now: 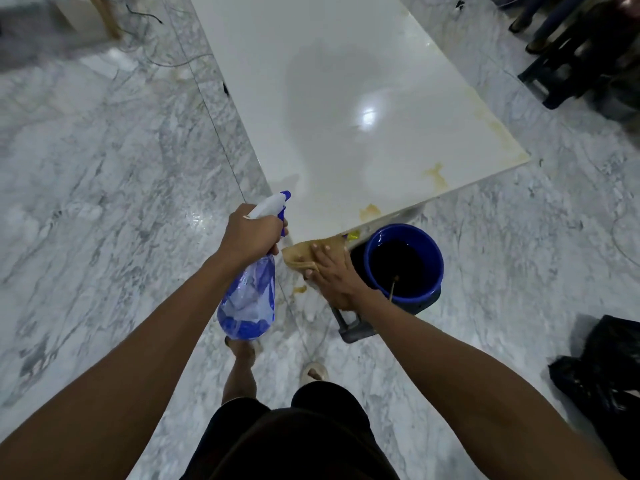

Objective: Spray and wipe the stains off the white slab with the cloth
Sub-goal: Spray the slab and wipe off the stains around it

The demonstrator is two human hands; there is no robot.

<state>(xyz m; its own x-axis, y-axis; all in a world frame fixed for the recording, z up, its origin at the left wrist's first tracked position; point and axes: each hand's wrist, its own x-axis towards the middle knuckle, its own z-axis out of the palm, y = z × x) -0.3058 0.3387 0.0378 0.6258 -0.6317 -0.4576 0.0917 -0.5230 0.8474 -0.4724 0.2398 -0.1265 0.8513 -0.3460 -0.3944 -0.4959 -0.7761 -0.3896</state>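
A glossy white slab [332, 98] stretches away from me, raised above the marble floor. Yellow-brown stains [436, 173] mark its near right part, another stain [370, 211] sits by the near edge, and more run along the right edge. My left hand [252, 233] grips a clear blue spray bottle [247, 299] by its white trigger head, nozzle aimed toward the slab. My right hand [329, 268] lies flat on a tan cloth [301, 252] at the slab's near corner.
A blue bucket [403, 261] of dark water stands on the floor just right of my right hand. A black bag [602, 368] lies at lower right. Dark stools and people's legs [568, 46] are at upper right. Cables [145, 15] trail at upper left.
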